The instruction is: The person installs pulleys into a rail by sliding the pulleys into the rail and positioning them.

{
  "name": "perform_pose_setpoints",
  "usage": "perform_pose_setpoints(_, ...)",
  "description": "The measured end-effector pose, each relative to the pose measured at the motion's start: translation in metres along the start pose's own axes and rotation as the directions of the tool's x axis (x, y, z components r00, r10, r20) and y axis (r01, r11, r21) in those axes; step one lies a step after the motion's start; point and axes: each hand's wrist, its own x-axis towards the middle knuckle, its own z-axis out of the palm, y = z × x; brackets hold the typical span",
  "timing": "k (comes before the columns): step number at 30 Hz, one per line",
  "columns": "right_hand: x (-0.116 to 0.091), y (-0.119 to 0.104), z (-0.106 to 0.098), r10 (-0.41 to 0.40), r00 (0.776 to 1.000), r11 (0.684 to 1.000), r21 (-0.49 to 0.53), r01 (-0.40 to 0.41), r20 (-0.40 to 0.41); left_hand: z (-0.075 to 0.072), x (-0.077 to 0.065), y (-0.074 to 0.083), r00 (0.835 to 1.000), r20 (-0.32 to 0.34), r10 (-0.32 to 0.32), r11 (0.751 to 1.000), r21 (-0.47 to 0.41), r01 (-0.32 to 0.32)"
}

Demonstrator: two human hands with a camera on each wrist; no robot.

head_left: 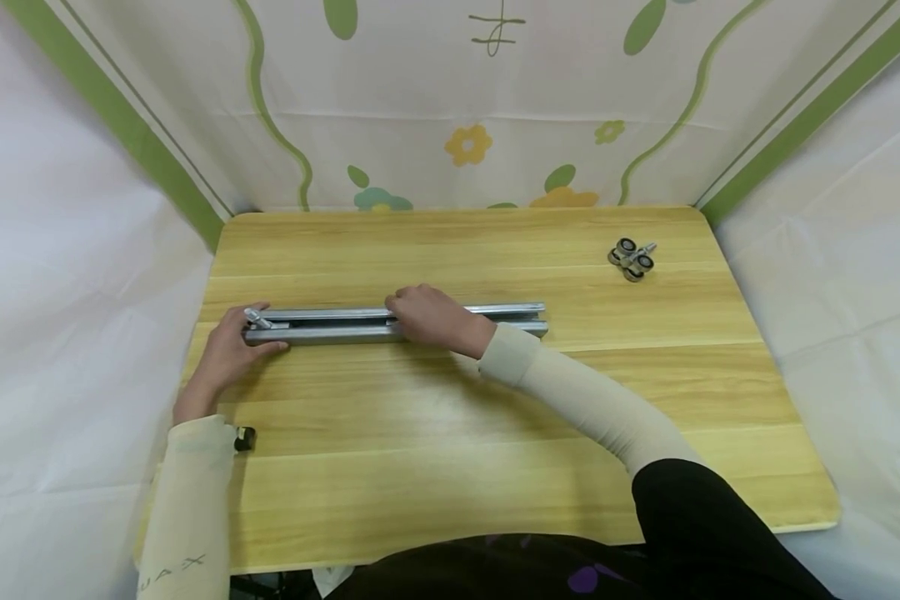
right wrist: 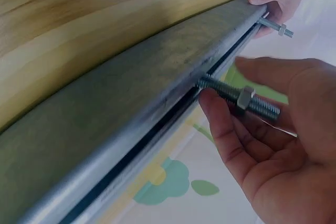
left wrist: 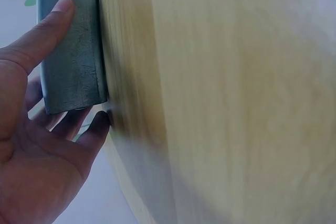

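A long grey metal slotted rail [head_left: 330,335] lies left to right across the wooden table, slot facing up. My left hand [head_left: 225,354] grips its left end, thumb on the near side, fingers at the far side and round the end, as the left wrist view shows. Out of the slot near that hand sticks a threaded bolt with a nut [right wrist: 275,27]. Farther along, my right hand [head_left: 433,318] has its fingers curled round a second threaded bolt [right wrist: 262,108], which carries a hex nut and rises from the slot. What sits inside the rail under the bolts is hidden.
A small roller trolley [head_left: 632,260] with several wheels and a bolt lies at the table's far right. Behind the table [head_left: 450,467] hangs a flower-print cloth [head_left: 420,92], with white cloth at both sides. A small black object [head_left: 245,438] is by the left sleeve cuff.
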Motion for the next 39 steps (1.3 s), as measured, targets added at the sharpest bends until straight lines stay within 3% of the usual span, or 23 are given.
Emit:
perform_pose_setpoints(4, -0.008, 0.007, -0.009, 0.034, 0.999, 0.999, 0.031, -0.034, 0.0, 0.001, -0.001, 0.001, 1.0, 0.002, -0.001, 1.0, 0.001, 0.001)
perform_pose_setpoints(13, -0.036, 0.042, -0.037, 0.126, 0.991, 0.991, -0.027, -0.127, -0.04, 0.0, -0.001, 0.0, 1.0, 0.003, 0.0, 1.0, -0.002, 0.0)
perform_pose_setpoints(19, -0.066, 0.088, -0.057, 0.196, 0.975, 0.977, -0.066, -0.203, -0.102, 0.0, 0.0, 0.0, 1.0, 0.0, 0.0, 1.0, 0.003, 0.0)
perform_pose_setpoints(24, -0.101, 0.137, -0.075, 0.286, 0.953, 0.953, -0.069, -0.294, -0.102, 0.001, 0.001, 0.001, 1.0, 0.006, -0.008, 1.0, 0.003, 0.008)
perform_pose_setpoints(30, -0.148, 0.196, -0.096, 0.428, 0.903, 0.903, -0.034, -0.429, -0.037, 0.0, -0.001, 0.001, 1.0, -0.004, -0.005, 1.0, 0.0, 0.005)
perform_pose_setpoints(34, -0.175, 0.233, -0.11, 0.518, 0.855, 0.855, -0.04, -0.518, -0.005, 0.0, -0.001, 0.002, 1.0, -0.008, -0.009, 1.0, 0.0, 0.009)
perform_pose_setpoints(39, -0.208, 0.274, -0.123, 0.637, 0.766, 0.769, -0.015, -0.639, 0.081, 0.001, -0.003, 0.002, 1.0, -0.007, -0.02, 1.0, 0.003, 0.02)
